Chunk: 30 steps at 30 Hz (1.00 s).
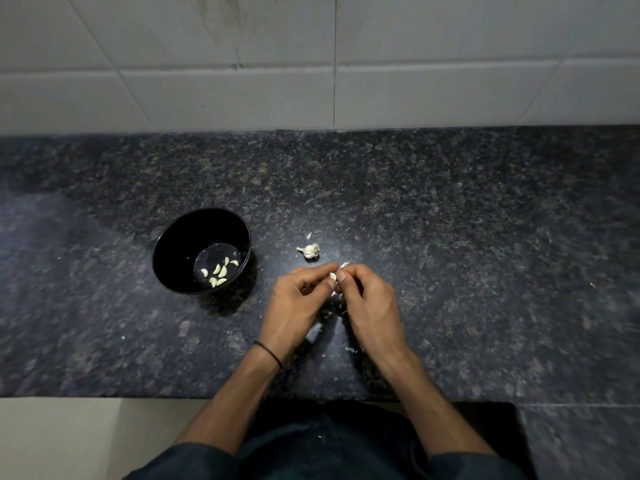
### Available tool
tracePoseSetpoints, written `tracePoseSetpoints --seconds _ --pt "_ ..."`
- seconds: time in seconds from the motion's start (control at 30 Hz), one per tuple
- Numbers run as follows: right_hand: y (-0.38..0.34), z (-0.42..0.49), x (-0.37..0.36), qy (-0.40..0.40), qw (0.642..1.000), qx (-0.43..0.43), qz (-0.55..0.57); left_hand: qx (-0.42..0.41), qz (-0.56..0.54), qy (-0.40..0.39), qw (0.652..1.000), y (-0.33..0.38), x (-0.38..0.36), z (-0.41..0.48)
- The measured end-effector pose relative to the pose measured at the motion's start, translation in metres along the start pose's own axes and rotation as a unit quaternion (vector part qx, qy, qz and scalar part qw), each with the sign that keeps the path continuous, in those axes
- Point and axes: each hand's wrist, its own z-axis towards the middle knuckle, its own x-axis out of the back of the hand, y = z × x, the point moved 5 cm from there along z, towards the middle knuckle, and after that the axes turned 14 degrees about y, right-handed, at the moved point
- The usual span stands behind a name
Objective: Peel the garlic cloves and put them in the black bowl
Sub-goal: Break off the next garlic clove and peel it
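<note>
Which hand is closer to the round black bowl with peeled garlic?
Left. The left hand is just right of the round black bowl; the right hand lies farther right, beyond it.

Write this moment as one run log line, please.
step: peeling | left hand: pinches small white garlic clove | right hand: pinches same clove | round black bowl: holds peeled cloves | garlic bulb piece: on dark granite counter

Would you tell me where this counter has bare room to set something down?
Mostly bare: counter right of the right hand, and the strip between black bowl and wall. Crowded: around the left hand, garlic clove, garlic bulb and peel scraps.
</note>
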Motion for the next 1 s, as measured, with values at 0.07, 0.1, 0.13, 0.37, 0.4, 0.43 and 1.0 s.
tracePoseSetpoints --seconds 0.07,0.1,0.13,0.37,0.4,0.43,1.0 --pt "0.000 0.000 0.002 0.000 1.000 -0.002 -0.003 -0.009 0.010 0.000 1.000 0.002 -0.001 0.000" --pt "-0.001 0.000 0.003 0.004 1.000 0.001 -0.010 -0.018 0.022 0.001 1.000 0.004 -0.001 -0.001" --pt "-0.002 0.000 0.004 0.008 1.000 0.008 -0.018 -0.032 0.041 0.004 0.999 0.006 -0.001 -0.001" --pt "-0.009 0.001 0.006 -0.001 0.995 0.069 -0.068 -0.132 0.174 0.024 0.976 0.011 -0.005 -0.002" --pt "-0.009 0.001 0.005 0.000 0.994 0.075 -0.073 -0.140 0.183 0.025 0.973 0.012 -0.006 -0.001" --pt "-0.009 0.001 0.005 -0.001 0.994 0.080 -0.078 -0.146 0.188 0.028 0.971 0.013 -0.006 -0.001" --pt "0.009 0.005 0.004 0.015 0.996 -0.083 0.040 -0.048 0.072 0.044 0.995 0.009 -0.002 0.003"
